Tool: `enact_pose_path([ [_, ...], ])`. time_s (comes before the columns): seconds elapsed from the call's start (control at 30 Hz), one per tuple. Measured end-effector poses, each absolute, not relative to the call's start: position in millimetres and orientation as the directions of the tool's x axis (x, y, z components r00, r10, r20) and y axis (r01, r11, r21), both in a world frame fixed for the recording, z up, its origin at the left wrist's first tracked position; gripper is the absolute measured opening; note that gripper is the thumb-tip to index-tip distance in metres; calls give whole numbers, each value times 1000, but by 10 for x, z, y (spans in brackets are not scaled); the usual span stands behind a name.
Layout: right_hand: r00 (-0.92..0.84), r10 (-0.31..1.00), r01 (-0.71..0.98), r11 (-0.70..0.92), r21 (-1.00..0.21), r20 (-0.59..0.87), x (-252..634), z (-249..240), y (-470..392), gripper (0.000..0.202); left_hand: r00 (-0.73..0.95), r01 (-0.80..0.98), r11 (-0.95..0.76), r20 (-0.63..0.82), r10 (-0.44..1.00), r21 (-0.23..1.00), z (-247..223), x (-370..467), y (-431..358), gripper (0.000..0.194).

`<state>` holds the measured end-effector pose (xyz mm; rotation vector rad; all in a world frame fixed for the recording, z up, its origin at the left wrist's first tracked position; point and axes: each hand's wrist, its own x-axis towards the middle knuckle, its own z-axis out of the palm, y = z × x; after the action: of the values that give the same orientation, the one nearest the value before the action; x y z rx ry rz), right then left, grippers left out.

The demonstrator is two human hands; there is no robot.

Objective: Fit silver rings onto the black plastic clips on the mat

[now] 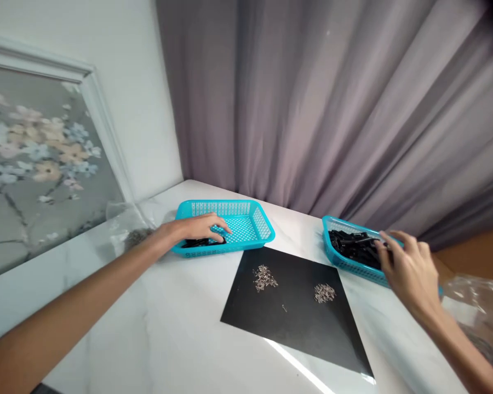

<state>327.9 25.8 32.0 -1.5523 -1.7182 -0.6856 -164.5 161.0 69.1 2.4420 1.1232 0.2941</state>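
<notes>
My left hand (207, 227) reaches into the left turquoise basket (267, 236), its thumb and fingers apart over a few black pieces (195, 243) at the near left end. Over the right turquoise basket (331, 253), which holds a heap of black pieces (353, 246), is my right hand (408, 268). Its thumb and index finger are near each other at the heap's right side; whether anything is between them is too small to tell. Between the baskets, a black sheet (299, 334) carries two piles of small metal parts (264, 278) (324, 293) and one single part (284, 308).
A clear plastic bag (121, 219) with small parts lies left of the left basket. Another clear bag (480, 306) is at the right edge. Behind the white marbled table (181, 334) hang grey curtains (291, 109); a framed flower picture (45, 142) is at the left.
</notes>
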Motion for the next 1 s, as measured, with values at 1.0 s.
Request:
enact_pose_path([
  [1.0, -106, 988, 500, 147, -853, 109, 1971, -2, -437, 33, 594, 94, -76, 5, 804, 993, 282, -305, 296, 27],
])
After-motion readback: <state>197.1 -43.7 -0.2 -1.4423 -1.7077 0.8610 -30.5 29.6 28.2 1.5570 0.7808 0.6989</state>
